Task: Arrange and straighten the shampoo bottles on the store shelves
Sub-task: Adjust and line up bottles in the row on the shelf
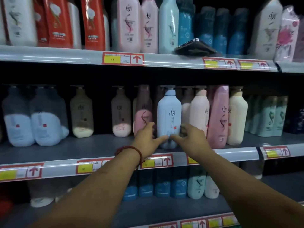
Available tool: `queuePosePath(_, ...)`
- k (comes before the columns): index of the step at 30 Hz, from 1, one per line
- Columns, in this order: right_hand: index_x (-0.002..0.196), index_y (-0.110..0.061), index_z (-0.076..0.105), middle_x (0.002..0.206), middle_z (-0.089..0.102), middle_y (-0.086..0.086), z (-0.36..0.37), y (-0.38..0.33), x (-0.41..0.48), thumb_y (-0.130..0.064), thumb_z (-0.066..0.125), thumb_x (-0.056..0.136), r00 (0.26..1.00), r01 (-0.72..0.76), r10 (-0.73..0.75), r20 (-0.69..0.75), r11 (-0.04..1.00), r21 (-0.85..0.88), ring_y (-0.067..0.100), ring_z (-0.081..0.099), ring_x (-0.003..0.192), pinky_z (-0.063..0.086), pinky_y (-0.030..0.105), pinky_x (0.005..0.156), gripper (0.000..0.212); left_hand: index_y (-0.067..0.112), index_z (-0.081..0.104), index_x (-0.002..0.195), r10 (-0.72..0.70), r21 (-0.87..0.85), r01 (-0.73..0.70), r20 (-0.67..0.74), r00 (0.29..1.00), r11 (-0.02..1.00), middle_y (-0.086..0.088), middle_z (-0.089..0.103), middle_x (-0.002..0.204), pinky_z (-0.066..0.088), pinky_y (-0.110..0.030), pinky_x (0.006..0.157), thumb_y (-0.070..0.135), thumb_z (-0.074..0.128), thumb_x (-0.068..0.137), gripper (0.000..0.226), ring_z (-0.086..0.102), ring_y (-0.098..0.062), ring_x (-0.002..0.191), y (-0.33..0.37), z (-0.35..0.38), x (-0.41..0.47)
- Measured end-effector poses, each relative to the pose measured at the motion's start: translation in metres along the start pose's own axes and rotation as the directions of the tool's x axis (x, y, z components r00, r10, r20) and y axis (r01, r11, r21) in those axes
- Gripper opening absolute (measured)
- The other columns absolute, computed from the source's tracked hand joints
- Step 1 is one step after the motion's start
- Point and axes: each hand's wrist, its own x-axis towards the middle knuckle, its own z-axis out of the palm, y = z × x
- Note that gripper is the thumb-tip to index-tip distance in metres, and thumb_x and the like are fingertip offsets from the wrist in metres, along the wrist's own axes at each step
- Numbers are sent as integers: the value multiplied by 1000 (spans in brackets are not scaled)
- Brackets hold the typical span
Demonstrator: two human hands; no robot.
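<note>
Crowding the gripped pale-blue bottle (169,116): pink bottles (142,116).

The light blue bottle (169,116) carries dark lettering and a small red square, with pink bottles (218,116) and a cream one (236,119) beside it. Shelf tags (123,58) are red-bordered with yellow patches and red arrows; a red cord bracelet (131,149) circles one wrist

black phone (195,46) lying flat | red-yellow price tags (123,58) | red bracelet (131,149)
</note>
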Motion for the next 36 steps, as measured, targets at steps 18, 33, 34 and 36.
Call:
queuePosePath(18, 98, -14, 71, 88, 73, -2, 152, -151, -3, -30, 84, 77, 973, 164, -182, 140, 978, 129, 9, 67, 77, 46, 13, 60, 29, 16, 30, 149, -85, 213, 88, -20, 996, 973, -7, 48, 150, 41, -44, 113, 27, 59, 100, 59, 49, -23, 134, -118, -188, -57)
queuePosePath(33, 93, -16, 65, 85, 70, -5, 307, -285, -17, -36, 87, 72, 947, 220, -271, 174, 939, 265, 11, 67, 79, 57, 33, 74, 37, 47, 21, 150, -142, 226, 197, -240, 960, 954, 6, 42, 124, 51, -41, 104, 66, 71, 57, 108, 58, -17, 116, -224, -338, -118)
queuePosePath(34, 93, -16, 65, 85, 70, -5, 313, -290, -17, -37, 87, 72, 944, 227, -280, 175, 935, 272, 11, 67, 79, 57, 32, 74, 37, 46, 23, 150, -134, 241, 201, -268, 954, 949, 6, 43, 122, 51, -42, 102, 66, 73, 56, 109, 59, -17, 113, -226, -342, -121)
queuePosePath(36, 91, -16, 63, 84, 70, -5, 323, -297, -19, -37, 86, 74, 940, 237, -293, 172, 928, 288, 10, 67, 78, 56, 29, 72, 35, 42, 24, 151, -118, 264, 208, -319, 940, 942, 6, 44, 123, 52, -42, 100, 57, 81, 63, 106, 58, -16, 112, -234, -348, -122)
